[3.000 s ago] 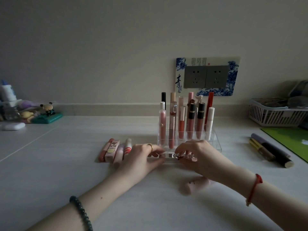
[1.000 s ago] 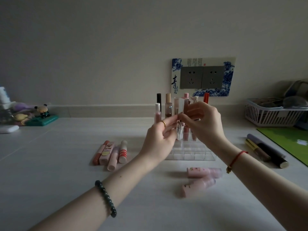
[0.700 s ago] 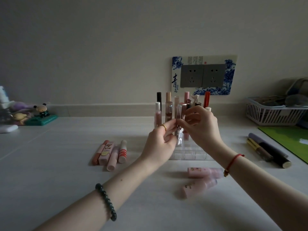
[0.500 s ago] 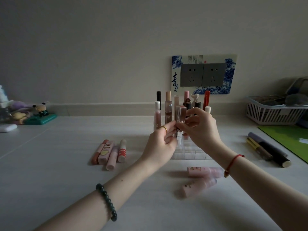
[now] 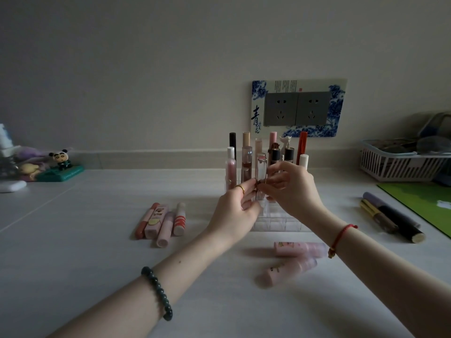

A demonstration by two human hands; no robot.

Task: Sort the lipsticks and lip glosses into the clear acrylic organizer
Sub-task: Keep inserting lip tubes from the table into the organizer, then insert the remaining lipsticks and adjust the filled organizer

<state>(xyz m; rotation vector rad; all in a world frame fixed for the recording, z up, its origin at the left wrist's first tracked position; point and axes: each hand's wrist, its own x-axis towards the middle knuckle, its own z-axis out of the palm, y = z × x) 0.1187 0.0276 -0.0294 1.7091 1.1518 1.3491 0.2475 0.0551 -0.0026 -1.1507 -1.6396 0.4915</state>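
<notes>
Hands met above the clear acrylic organizer (image 5: 275, 224), which stood on the pale table (image 5: 97, 240) near the wall, its back rows filled with upright lipsticks and glosses (image 5: 246, 152). The left hand (image 5: 234, 211), a ring on one finger, pinched a clear lip gloss tube (image 5: 261, 170) between thumb and forefinger at its lower half, and the right hand (image 5: 292, 191) pinched the same tube from the other side with curled fingers. The tube stood upright over the middle rows; whether its base sat in a slot could not be told. Four lipsticks (image 5: 159, 223) lay side by side left of the organizer, and two pink tubes (image 5: 299, 250) lay in front of it, near the right wrist. Dark pens (image 5: 390, 219) rested farther right beside a green mat (image 5: 424, 203), with a white basket (image 5: 395, 168) behind them
</notes>
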